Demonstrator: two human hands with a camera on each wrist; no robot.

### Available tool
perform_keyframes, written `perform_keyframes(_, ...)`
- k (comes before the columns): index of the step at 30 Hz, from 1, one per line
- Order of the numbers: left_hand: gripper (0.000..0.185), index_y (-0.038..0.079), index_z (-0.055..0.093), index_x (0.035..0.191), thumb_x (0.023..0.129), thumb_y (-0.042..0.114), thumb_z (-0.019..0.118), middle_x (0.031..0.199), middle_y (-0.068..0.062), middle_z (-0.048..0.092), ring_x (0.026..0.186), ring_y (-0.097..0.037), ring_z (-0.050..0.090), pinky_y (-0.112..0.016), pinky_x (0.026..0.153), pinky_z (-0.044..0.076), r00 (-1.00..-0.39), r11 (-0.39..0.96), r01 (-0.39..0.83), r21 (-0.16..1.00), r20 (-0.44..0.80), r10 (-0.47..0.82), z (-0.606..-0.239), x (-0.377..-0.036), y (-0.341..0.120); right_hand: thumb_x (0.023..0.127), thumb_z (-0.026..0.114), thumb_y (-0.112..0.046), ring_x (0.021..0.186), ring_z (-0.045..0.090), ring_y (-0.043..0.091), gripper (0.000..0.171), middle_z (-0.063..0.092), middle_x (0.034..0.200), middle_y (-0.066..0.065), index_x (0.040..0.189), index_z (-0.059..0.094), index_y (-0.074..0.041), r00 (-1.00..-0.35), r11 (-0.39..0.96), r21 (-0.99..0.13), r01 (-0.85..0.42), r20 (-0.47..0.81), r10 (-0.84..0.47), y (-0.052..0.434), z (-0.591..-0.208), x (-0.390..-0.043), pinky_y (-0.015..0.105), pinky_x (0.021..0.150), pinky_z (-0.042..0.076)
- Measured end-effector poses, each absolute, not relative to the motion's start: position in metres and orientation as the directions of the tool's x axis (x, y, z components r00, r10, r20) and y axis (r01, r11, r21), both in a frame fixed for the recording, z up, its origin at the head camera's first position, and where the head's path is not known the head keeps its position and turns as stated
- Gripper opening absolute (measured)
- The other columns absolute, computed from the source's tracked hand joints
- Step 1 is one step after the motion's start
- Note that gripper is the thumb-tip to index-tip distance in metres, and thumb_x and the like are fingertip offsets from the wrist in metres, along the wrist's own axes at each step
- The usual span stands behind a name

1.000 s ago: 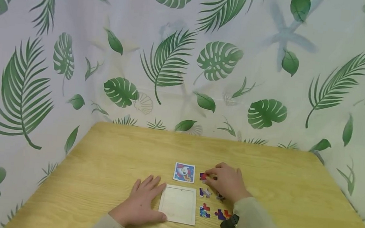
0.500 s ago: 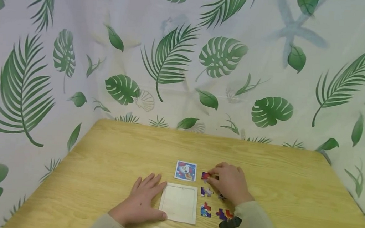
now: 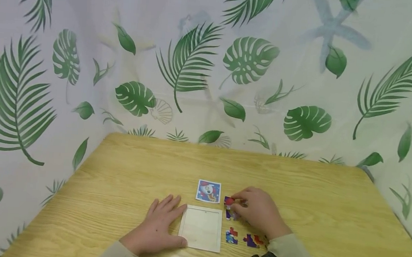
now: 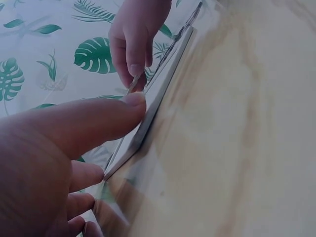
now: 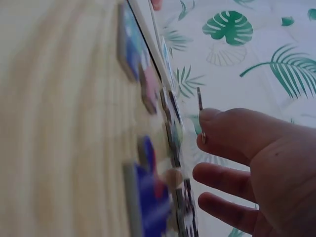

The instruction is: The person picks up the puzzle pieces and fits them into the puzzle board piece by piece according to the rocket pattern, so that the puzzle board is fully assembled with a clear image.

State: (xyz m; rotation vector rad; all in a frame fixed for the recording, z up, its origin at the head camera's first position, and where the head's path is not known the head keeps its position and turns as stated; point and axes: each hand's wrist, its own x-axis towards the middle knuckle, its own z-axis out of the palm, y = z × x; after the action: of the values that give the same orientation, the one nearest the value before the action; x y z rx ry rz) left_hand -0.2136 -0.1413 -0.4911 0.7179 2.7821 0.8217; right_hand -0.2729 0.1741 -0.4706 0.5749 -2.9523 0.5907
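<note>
My left hand lies flat on the wooden table, its thumb against the left edge of a white puzzle tray, whose rim also shows in the left wrist view. My right hand pinches a red puzzle piece between thumb and fingers, just right of the tray's far corner. In the right wrist view the piece shows edge-on, held off the table. A small picture card lies beyond the tray.
Loose puzzle pieces lie right of the tray: a purple one, a red and blue one and a purple and red one. A leaf-print curtain closes in the table at the back and sides.
My right hand has shifted slightly left and toward me with the red piece. The left hand stays flat against the tray.
</note>
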Motion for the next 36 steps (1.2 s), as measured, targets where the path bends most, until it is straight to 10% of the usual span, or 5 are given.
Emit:
perform_keyframes(28,0.090,0.009,0.042,0.155,0.085,0.059,0.071,0.165,-0.010,0.026,0.153,-0.035,0.012,-0.063,0.119,-0.001,-0.868,0.735,0.427,0.527,0.011,0.497,-0.487,-0.213,-0.144,0.092,0.068,-0.042,0.120,0.060,0.030,0.026,0.069,0.124,0.001,0.111,0.078,-0.027,-0.868,0.849,-0.188,-0.494,0.164,-0.468,0.073,-0.474,-0.243,0.058,0.101,0.044)
perform_keyframes(36,0.084,0.014,0.046,0.154,0.086,0.055,0.073,0.162,-0.004,0.034,0.153,-0.033,0.015,-0.064,0.118,-0.002,-0.846,0.702,0.467,0.538,0.042,0.531,-0.490,-0.213,-0.147,0.092,0.070,-0.045,0.103,0.059,0.021,0.027,0.064,0.107,-0.005,0.110,0.078,-0.026,-0.862,0.844,-0.203,-0.497,0.224,-0.454,0.074,-0.479,-0.239,0.049,0.091,0.049)
